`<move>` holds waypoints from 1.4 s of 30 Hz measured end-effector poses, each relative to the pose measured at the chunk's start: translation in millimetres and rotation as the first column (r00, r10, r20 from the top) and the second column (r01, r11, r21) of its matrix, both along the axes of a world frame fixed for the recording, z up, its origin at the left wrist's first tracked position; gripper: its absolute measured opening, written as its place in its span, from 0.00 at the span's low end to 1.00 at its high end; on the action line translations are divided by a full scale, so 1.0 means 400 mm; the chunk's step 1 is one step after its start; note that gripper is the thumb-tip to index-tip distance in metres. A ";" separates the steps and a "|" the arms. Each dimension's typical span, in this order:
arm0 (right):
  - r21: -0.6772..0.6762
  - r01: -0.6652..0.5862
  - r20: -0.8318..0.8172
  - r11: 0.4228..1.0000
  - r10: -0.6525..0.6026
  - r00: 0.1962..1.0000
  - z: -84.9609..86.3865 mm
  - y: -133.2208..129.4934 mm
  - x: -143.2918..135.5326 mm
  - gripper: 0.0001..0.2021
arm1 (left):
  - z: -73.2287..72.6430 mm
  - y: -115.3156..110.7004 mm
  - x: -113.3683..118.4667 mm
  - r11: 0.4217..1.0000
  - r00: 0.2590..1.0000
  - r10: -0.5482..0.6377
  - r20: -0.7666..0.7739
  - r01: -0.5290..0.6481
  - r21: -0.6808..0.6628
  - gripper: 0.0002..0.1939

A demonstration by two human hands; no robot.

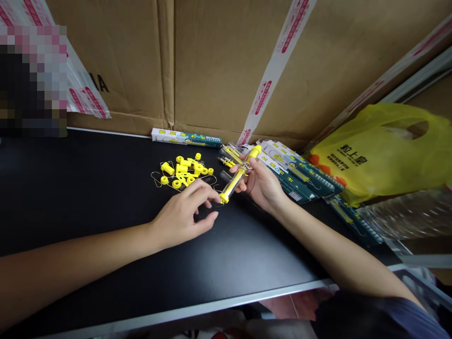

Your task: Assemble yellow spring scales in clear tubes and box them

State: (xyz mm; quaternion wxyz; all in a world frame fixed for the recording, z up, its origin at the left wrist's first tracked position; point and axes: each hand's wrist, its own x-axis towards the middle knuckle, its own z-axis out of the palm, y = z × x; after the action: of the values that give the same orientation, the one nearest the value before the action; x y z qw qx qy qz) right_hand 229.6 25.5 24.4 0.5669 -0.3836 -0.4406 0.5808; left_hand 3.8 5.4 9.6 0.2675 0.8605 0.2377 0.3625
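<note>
Right fingers (254, 165) clamp a clear tube (233, 184); left fingers (206, 225) gape beside its end; bag (399, 172) reads 粒上皇.

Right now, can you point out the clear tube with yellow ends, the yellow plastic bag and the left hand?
Clear tube with yellow ends (233, 185): head view, midway along its barrel.
Yellow plastic bag (391, 162): head view, on its front, right of the printing.
Left hand (185, 209): head view, on its back.

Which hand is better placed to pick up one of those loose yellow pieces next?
Probably the left hand: it's nearer the loose yellow pieces, its thumb and fingertips apart, while the right hand holds the spring scale.
</note>
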 end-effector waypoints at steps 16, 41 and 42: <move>-0.001 -0.018 0.016 1.000 0.018 1.000 0.033 -0.030 -0.017 0.17 | 0.000 -0.003 0.001 0.945 0.945 -0.326 -0.037 0.327 0.010 0.05; -0.004 0.032 -0.028 0.999 -0.032 0.999 -0.009 -0.032 -0.045 0.10 | -0.001 -0.003 -0.001 0.980 0.980 -0.184 -0.071 0.188 0.063 0.05; -0.002 0.049 -0.026 0.999 -0.049 0.998 -0.009 -0.028 -0.042 0.10 | 0.000 -0.003 -0.002 0.982 0.981 -0.183 -0.058 0.185 0.032 0.05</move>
State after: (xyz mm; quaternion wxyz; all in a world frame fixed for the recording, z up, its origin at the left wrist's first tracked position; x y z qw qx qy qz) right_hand 212.7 14.2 20.8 0.5863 -0.3871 -0.4234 0.5719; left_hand 3.0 4.1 9.6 0.2773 0.8933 0.1573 0.3169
